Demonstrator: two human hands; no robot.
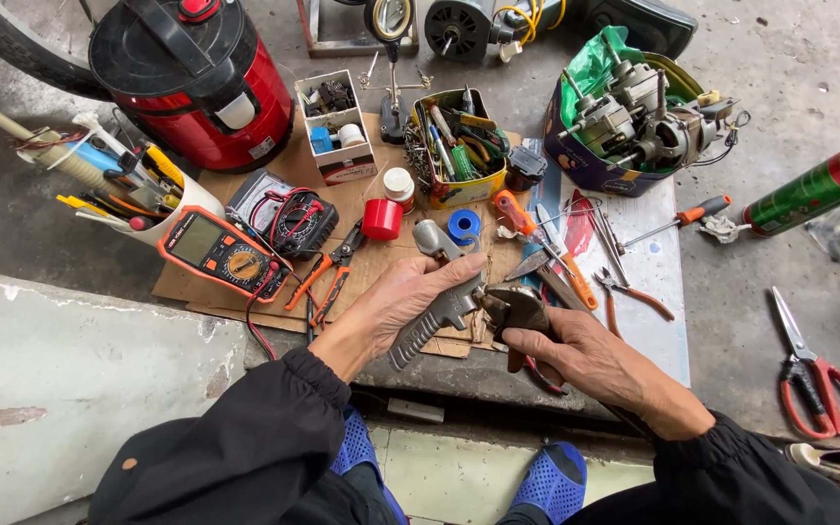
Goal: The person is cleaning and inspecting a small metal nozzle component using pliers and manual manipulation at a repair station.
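While the left hand (pixel 405 297) wraps its fingers around a grey metal tool (pixel 437 309) with a ribbed handle, the right hand (pixel 576 352) grips pliers (pixel 519 313) with dark jaws, closed about their handles. Both tools meet just above a sheet of cardboard (pixel 371 267), which lies on the concrete floor (pixel 12 214) at the edge of a step. Near the left hand lie an orange multimeter (pixel 223 251), an analogue meter (pixel 284 214) with red leads, orange-handled cutters (pixel 328 272) and a red cup (pixel 381 219). Just beyond the hands are blue tape (pixel 463 226) and an orange screwdriver (pixel 542 248). A yellow tin (pixel 459 146) of small tools stands farther back, beside a small cardboard box (pixel 335 126) and a red and black kettle (pixel 196 78). To the right, a bowl (pixel 634 117) holds fan motors, a green spray can (pixel 819 185) lies well apart, and red scissors (pixel 814 374) rest on the floor.
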